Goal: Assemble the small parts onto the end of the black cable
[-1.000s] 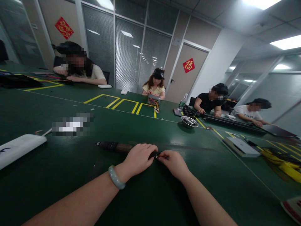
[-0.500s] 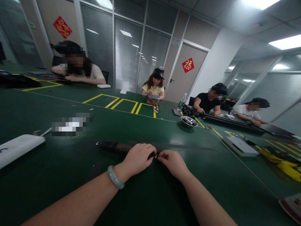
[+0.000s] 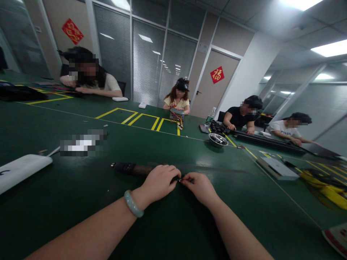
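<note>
A dark rod-shaped tool [image 3: 124, 168] with a brown section and a small metal tip at its left end lies across the green table; its exact kind I cannot tell. My left hand [image 3: 160, 182], with a pale green bangle at the wrist, is closed around its right part and hides that stretch. Just beyond the left fingertips shows a small shiny metal piece [image 3: 179, 180]. My right hand [image 3: 200, 186] pinches at this piece with thumb and forefinger, nearly touching the left fingers.
To the left are a white power strip-like block [image 3: 25, 171] and a blurred-out object [image 3: 81, 143]. Further back stands a metal bowl [image 3: 218, 140] holding small items. On the right lie a grey flat box [image 3: 277, 168] and yellow-black gear [image 3: 325, 186]. Several people work around the table.
Both hands hold nearly the same place and grip. The rod-shaped tool has not visibly moved.
</note>
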Available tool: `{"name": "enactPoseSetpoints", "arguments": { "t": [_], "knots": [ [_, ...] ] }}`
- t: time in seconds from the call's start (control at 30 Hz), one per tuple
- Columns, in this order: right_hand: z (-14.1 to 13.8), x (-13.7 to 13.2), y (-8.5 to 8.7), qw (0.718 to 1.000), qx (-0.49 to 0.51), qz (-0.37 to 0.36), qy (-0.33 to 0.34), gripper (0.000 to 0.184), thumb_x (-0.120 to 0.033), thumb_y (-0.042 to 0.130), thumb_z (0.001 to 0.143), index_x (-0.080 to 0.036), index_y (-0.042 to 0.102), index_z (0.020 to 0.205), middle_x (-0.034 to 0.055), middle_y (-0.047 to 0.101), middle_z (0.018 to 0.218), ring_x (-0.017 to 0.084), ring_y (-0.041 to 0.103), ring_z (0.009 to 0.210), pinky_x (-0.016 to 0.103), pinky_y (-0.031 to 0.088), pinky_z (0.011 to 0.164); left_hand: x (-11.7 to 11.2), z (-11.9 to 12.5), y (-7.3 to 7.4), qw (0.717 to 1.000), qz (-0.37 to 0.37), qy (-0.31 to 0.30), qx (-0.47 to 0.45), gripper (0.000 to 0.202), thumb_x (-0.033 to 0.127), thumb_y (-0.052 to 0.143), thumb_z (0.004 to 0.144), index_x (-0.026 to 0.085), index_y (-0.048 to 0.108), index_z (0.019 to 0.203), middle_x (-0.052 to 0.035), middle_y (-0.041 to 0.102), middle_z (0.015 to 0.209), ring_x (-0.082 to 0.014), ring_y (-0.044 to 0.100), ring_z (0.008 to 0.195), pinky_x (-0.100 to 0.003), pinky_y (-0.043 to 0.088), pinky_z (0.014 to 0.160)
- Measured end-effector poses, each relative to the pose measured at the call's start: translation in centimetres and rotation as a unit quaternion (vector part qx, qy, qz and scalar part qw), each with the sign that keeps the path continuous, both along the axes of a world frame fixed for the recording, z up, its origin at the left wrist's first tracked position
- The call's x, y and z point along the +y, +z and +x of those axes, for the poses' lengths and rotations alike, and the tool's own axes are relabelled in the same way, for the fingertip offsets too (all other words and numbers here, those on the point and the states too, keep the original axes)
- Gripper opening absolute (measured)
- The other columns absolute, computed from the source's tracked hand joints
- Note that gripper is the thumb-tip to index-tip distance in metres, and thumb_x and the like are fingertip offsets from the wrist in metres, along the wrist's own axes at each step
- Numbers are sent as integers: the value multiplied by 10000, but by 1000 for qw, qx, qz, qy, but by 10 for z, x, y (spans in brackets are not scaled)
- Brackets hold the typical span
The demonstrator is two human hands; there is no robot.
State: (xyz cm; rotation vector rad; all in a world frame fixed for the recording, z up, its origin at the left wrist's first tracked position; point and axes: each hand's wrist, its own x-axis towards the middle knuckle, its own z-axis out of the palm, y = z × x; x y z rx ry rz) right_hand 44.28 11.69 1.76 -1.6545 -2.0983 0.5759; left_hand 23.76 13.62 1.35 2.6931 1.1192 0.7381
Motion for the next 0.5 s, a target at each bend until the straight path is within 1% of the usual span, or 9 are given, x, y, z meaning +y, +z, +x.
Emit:
{"name": "enactPoseSetpoints", "arguments": {
  "t": [0.13, 0.3, 0.5],
  "knots": [
    [1, 1, 0, 1000, -2, -1, 0, 155, -342, 597, 841, -257, 724, 863, -23, 712, 825, 147, 621, 739, 239, 380, 644, 0, 0, 1, 1000, 5, 2, 7, 145, 204, 584, 845, 249, 597, 982, 11, 626, 1002, -192, 567, 939, -344, 409, 823],
    [0, 0, 2, 1000, -3, -9, -5, 145, -343, 601, 838, -266, 723, 859, -32, 711, 816, 143, 624, 733, 239, 380, 637, -1, 0, 0, 1000, 8, 13, 1, 194, 214, 598, 839, 254, 585, 1028, 8, 626, 1025, -197, 570, 948, -348, 414, 837],
    [-1, -2, 4, 1000, -6, -6, -4, 150, -340, 589, 846, -271, 721, 861, -37, 714, 829, 139, 624, 746, 233, 379, 642, -1, 0, 1, 1000, 16, 1, 13, 132, 221, 571, 865, 256, 610, 986, 6, 623, 1002, -188, 575, 935, -328, 415, 807]
  ]
}}
